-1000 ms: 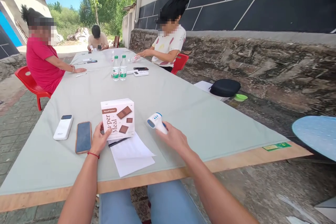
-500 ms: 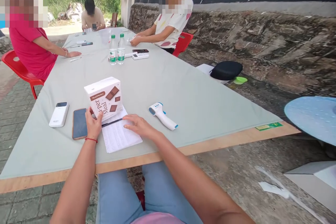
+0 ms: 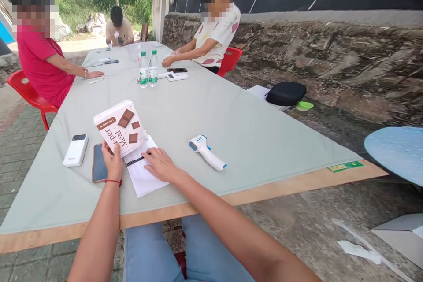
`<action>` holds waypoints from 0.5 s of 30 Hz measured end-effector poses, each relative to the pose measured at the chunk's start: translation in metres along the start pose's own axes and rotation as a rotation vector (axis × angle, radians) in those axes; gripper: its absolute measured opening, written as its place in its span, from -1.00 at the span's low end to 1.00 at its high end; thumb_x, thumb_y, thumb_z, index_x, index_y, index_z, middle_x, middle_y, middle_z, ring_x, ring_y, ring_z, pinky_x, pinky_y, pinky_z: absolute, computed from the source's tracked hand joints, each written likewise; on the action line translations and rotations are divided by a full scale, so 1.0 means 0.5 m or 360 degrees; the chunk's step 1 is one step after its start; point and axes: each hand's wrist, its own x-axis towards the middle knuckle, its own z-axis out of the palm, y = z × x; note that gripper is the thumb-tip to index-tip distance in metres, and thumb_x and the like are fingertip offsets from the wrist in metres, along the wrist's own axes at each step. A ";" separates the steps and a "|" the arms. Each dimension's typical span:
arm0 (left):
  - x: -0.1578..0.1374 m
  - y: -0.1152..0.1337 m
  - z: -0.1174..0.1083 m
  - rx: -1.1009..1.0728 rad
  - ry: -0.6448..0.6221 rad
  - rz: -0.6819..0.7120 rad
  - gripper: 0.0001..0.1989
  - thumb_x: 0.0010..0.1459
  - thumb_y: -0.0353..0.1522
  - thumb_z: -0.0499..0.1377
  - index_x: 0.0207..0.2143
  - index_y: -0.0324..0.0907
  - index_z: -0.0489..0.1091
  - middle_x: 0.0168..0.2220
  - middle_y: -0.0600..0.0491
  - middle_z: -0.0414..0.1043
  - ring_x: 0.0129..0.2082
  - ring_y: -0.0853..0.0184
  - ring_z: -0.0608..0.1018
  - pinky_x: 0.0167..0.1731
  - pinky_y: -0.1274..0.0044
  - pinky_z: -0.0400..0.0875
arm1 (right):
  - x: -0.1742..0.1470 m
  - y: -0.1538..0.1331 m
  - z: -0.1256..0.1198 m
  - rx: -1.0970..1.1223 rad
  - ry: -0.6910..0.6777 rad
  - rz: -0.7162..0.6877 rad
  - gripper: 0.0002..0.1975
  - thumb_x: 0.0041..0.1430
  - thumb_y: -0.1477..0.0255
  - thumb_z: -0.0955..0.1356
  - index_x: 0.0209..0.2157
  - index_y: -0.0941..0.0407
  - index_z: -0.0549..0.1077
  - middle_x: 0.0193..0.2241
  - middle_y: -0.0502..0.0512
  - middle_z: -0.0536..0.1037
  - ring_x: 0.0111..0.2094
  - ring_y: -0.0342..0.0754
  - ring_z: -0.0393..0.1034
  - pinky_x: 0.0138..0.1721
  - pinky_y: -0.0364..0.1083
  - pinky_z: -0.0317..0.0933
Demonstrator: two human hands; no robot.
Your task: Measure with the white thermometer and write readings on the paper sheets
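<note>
My left hand (image 3: 113, 161) grips the lower edge of a white box (image 3: 115, 124) with chocolate pieces printed on its front, holding it tilted above the table. Under my right hand (image 3: 161, 165) lies a sheet of white paper (image 3: 145, 183) with writing on it. The fingers of that hand are stretched out, their tips at the end of a black pen (image 3: 135, 161) on the sheet. Partly covered by my left hand and wrist is a dark phone (image 3: 99, 168) in a brown case. To the right rests a white and blue infrared thermometer (image 3: 208, 153).
A white power bank (image 3: 76, 150) lies at the left. Two water bottles (image 3: 148, 72) stand farther back, beside a white device (image 3: 177, 77) and another phone (image 3: 177, 70). Three people sit around the cloth-covered table (image 3: 264, 145). A blue round surface (image 3: 396, 152) is off to the right.
The box has shifted left and leaned over in my left hand. My right hand has slid a little left across the paper. The far person now holds up a small white item.
</note>
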 end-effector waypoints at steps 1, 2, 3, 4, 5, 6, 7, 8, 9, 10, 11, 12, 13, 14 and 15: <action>0.002 0.002 -0.001 -0.0037 0.0016 0.0009 -0.40 0.17 -0.04 0.11 0.13 -0.19 0.12 0.05 -0.15 0.33 0.04 0.25 0.44 0.02 0.43 0.34 | -0.009 -0.004 0.005 -0.0024 0.0024 0.0024 -0.61 0.25 0.41 0.26 0.10 0.16 0.34 0.09 0.32 0.37 0.15 0.16 0.17 0.15 0.16 0.06; 0.004 0.004 -0.001 -0.0071 0.0032 0.0020 -0.40 0.17 -0.03 0.11 0.12 -0.18 0.11 0.06 -0.16 0.31 0.05 0.26 0.44 0.02 0.44 0.34 | -0.021 -0.005 0.010 -0.0042 0.0051 0.0047 -0.62 0.26 0.39 0.24 0.09 0.16 0.34 0.13 0.32 0.33 0.19 0.17 0.13 0.17 0.18 0.02; 0.006 0.005 -0.001 -0.0100 0.0044 0.0028 -0.40 0.17 -0.02 0.10 0.12 -0.17 0.11 0.08 -0.16 0.30 0.06 0.26 0.43 0.03 0.44 0.34 | -0.036 -0.005 0.015 -0.0056 0.0068 0.0065 -0.62 0.28 0.38 0.23 0.09 0.16 0.34 0.17 0.31 0.30 0.22 0.18 0.08 0.19 0.20 -0.02; 0.008 0.005 -0.001 -0.0128 0.0050 0.0033 -0.41 0.18 -0.02 0.09 0.12 -0.16 0.10 0.09 -0.16 0.28 0.06 0.27 0.43 0.03 0.44 0.34 | -0.051 -0.004 0.017 -0.0064 0.0072 0.0076 -0.62 0.29 0.37 0.22 0.10 0.15 0.34 0.19 0.29 0.28 0.25 0.19 0.04 0.21 0.22 -0.05; 0.011 0.006 -0.001 -0.0152 0.0052 0.0033 -0.41 0.18 -0.02 0.09 0.13 -0.15 0.09 0.09 -0.16 0.28 0.06 0.27 0.42 0.04 0.43 0.33 | -0.066 -0.001 0.019 -0.0068 0.0066 0.0079 -0.62 0.29 0.36 0.22 0.10 0.14 0.34 0.21 0.27 0.27 0.26 0.19 0.02 0.22 0.24 -0.07; 0.012 0.006 -0.001 -0.0167 0.0055 0.0032 -0.40 0.17 -0.03 0.11 0.13 -0.15 0.08 0.09 -0.16 0.28 0.06 0.27 0.43 0.04 0.43 0.33 | -0.079 0.002 0.018 -0.0071 0.0055 0.0080 -0.62 0.29 0.36 0.21 0.10 0.13 0.33 0.21 0.26 0.27 0.26 0.18 0.02 0.22 0.25 -0.07; 0.013 0.006 -0.001 -0.0171 0.0055 0.0031 -0.39 0.16 -0.04 0.12 0.14 -0.15 0.06 0.08 -0.16 0.28 0.05 0.27 0.43 0.04 0.43 0.33 | -0.091 0.006 0.017 -0.0073 0.0048 0.0082 -0.62 0.30 0.36 0.21 0.10 0.12 0.33 0.22 0.25 0.27 0.26 0.18 0.03 0.21 0.26 -0.08; 0.013 0.007 0.000 -0.0166 0.0053 0.0036 -0.37 0.15 -0.05 0.14 0.15 -0.15 0.05 0.07 -0.16 0.28 0.04 0.27 0.43 0.04 0.42 0.33 | -0.101 0.010 0.015 -0.0071 0.0046 0.0084 -0.62 0.30 0.35 0.21 0.10 0.12 0.33 0.22 0.25 0.27 0.26 0.18 0.04 0.21 0.26 -0.08; 0.012 0.007 0.000 -0.0152 0.0051 0.0047 -0.35 0.14 -0.06 0.15 0.16 -0.15 0.02 0.06 -0.16 0.27 0.04 0.26 0.42 0.05 0.41 0.32 | -0.110 0.013 0.012 -0.0065 0.0051 0.0087 -0.62 0.29 0.35 0.21 0.10 0.13 0.34 0.21 0.25 0.28 0.26 0.18 0.05 0.21 0.26 -0.07; 0.011 0.007 0.001 -0.0120 0.0055 0.0062 -0.32 0.14 -0.07 0.16 0.18 -0.15 -0.01 0.06 -0.16 0.25 0.05 0.24 0.41 0.06 0.39 0.31 | -0.117 0.016 0.009 -0.0054 0.0061 0.0088 -0.62 0.29 0.35 0.21 0.10 0.14 0.34 0.21 0.26 0.28 0.25 0.17 0.06 0.21 0.26 -0.07; 0.009 0.006 0.002 -0.0072 0.0070 0.0078 -0.29 0.13 -0.07 0.17 0.20 -0.15 -0.03 0.06 -0.16 0.23 0.07 0.23 0.39 0.08 0.36 0.28 | -0.122 0.018 0.007 -0.0039 0.0079 0.0087 -0.63 0.29 0.36 0.21 0.09 0.15 0.35 0.21 0.26 0.29 0.25 0.16 0.07 0.22 0.25 -0.06; 0.007 0.006 0.003 -0.0012 0.0099 0.0094 -0.27 0.13 -0.08 0.17 0.22 -0.15 -0.06 0.07 -0.16 0.20 0.09 0.21 0.37 0.11 0.34 0.25 | -0.126 0.019 0.005 -0.0023 0.0102 0.0084 -0.64 0.29 0.36 0.22 0.08 0.15 0.35 0.20 0.26 0.29 0.25 0.15 0.08 0.22 0.24 -0.06; 0.006 0.005 0.004 0.0059 0.0136 0.0109 -0.24 0.12 -0.10 0.18 0.24 -0.16 -0.09 0.08 -0.17 0.16 0.11 0.19 0.34 0.14 0.31 0.21 | -0.128 0.020 0.005 -0.0007 0.0128 0.0082 -0.65 0.29 0.37 0.22 0.07 0.14 0.36 0.20 0.26 0.31 0.24 0.14 0.10 0.22 0.22 -0.06; 0.006 0.003 0.005 0.0139 0.0181 0.0116 -0.22 0.11 -0.11 0.20 0.25 -0.17 -0.11 0.08 -0.18 0.14 0.13 0.17 0.30 0.16 0.29 0.17 | -0.130 0.020 0.004 0.0009 0.0154 0.0080 -0.66 0.29 0.38 0.22 0.05 0.14 0.37 0.19 0.26 0.32 0.23 0.13 0.11 0.22 0.22 -0.05; 0.008 0.001 0.006 0.0220 0.0224 0.0113 -0.21 0.11 -0.12 0.20 0.25 -0.18 -0.12 0.08 -0.18 0.11 0.15 0.16 0.27 0.17 0.28 0.14 | -0.130 0.020 0.005 0.0025 0.0177 0.0080 -0.67 0.29 0.39 0.22 0.04 0.14 0.38 0.18 0.26 0.33 0.23 0.13 0.12 0.21 0.21 -0.05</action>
